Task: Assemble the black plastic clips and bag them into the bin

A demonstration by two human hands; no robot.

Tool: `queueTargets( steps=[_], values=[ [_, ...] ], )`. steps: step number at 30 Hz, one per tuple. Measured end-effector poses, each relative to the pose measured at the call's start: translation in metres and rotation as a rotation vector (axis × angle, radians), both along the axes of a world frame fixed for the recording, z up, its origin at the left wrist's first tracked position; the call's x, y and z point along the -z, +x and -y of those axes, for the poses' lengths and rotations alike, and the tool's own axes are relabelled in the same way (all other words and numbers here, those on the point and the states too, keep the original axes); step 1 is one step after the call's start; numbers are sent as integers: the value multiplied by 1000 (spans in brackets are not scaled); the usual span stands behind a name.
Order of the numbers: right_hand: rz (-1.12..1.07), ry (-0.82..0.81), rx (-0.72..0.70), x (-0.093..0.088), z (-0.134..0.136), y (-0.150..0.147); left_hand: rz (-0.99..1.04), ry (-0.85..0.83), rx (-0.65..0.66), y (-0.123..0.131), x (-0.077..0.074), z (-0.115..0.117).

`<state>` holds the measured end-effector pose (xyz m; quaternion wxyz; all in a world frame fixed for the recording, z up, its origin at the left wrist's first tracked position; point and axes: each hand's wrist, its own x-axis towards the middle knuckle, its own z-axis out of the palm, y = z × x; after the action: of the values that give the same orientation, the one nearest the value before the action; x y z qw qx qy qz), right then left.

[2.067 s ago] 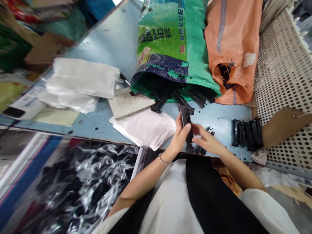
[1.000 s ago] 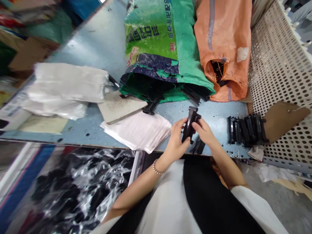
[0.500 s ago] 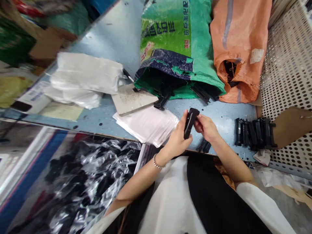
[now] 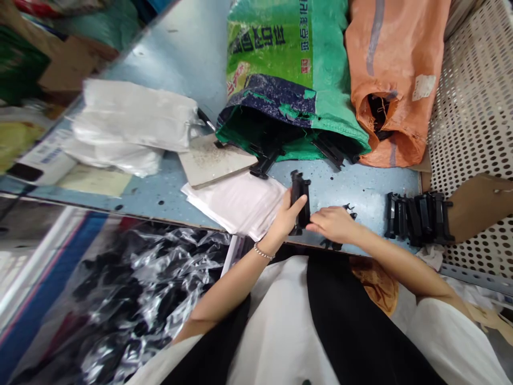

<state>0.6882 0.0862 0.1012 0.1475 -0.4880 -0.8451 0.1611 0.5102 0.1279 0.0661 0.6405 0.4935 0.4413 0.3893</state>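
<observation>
My left hand [image 4: 287, 218] is wrapped round a long black plastic part [image 4: 300, 199] and holds it upright over the near edge of the blue table [image 4: 352, 187]. My right hand [image 4: 333, 225] lies low beside it, palm down, fingers bent over a few small black pieces [image 4: 349, 209] on the table; whether it grips one is hidden. A stack of white sheets [image 4: 236, 203] lies just left of my left hand.
A green woven sack [image 4: 288, 80] lies open with black parts spilling out. An orange sack [image 4: 387, 80] lies beside it. A row of black parts [image 4: 417, 216] stands at right by a perforated white panel [image 4: 473, 123]. Clear plastic bags [image 4: 136, 299] pile below left.
My left hand has turned the black part from tilted to upright and lowered it. My right hand has let go of its top and dropped onto the small pieces on the table.
</observation>
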Motion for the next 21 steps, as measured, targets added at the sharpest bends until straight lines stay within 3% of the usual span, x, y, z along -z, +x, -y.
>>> queueTargets(
  steps=[2,3,5,7,9,11,14,16,18,21],
  values=[
    [3,-8,166,3,-36,23,-138,89,-11,9,18,11],
    [21,51,334,5,-57,36,-202,143,18,14,25,18],
    [46,123,526,9,-99,61,-337,261,97,26,36,33],
    [55,143,626,16,-130,79,-464,367,133,37,40,41],
    [53,142,658,22,-143,85,-486,404,129,43,38,36],
    [44,152,658,25,-132,75,-339,322,83,45,30,19],
    [27,233,569,19,-82,40,71,31,-127,42,10,-17],
    [14,350,307,7,-43,16,261,-129,-215,37,-6,-35],
    [-37,405,144,-7,-17,2,302,-190,-146,29,-21,-39],
    [-94,478,204,-22,-14,7,271,-173,22,17,-41,-24]
  ],
)
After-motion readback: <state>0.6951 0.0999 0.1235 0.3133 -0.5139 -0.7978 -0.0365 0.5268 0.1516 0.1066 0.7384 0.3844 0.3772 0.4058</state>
